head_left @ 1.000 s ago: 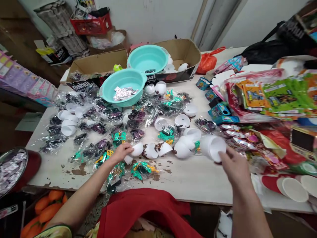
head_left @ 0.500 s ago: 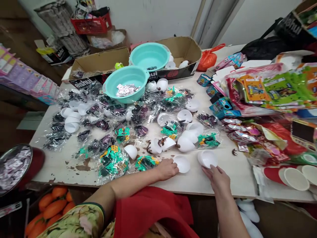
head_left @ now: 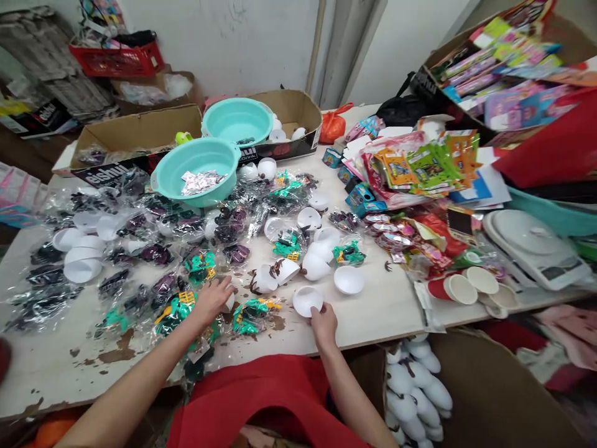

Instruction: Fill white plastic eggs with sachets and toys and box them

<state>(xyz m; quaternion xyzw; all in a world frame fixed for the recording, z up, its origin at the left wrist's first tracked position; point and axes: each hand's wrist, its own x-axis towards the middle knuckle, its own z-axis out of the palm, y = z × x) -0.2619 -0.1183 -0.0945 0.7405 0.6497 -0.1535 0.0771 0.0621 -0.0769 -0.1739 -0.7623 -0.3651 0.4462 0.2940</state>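
My right hand (head_left: 324, 325) pinches the rim of a white plastic half-shell (head_left: 306, 300), hollow side up near the table's front edge. Just behind it to the right sits another open half-shell (head_left: 349, 280), which nothing touches. My left hand (head_left: 212, 302) reaches over the bagged green and orange toy parts (head_left: 180, 311), its fingers stretched out. Beneath those fingers a white shell piece (head_left: 229, 303) is partly hidden. Between my hands lies a clear bag of green parts (head_left: 252, 315). White shells with brown markings (head_left: 285, 271) rest farther back.
Two turquoise basins (head_left: 196, 171) stand at the back by open cardboard boxes (head_left: 140, 134). Bagged dark purple parts (head_left: 156, 253) and stacked white shells (head_left: 83, 264) cover the left side. Snack packets (head_left: 426, 165), paper cups (head_left: 459, 289) and a white scale (head_left: 532, 246) are at the right.
The view has turned right. My left hand has moved left, from the nearer half-shell to the bagged green parts. My right hand has let go of one half-shell and taken hold of the other.
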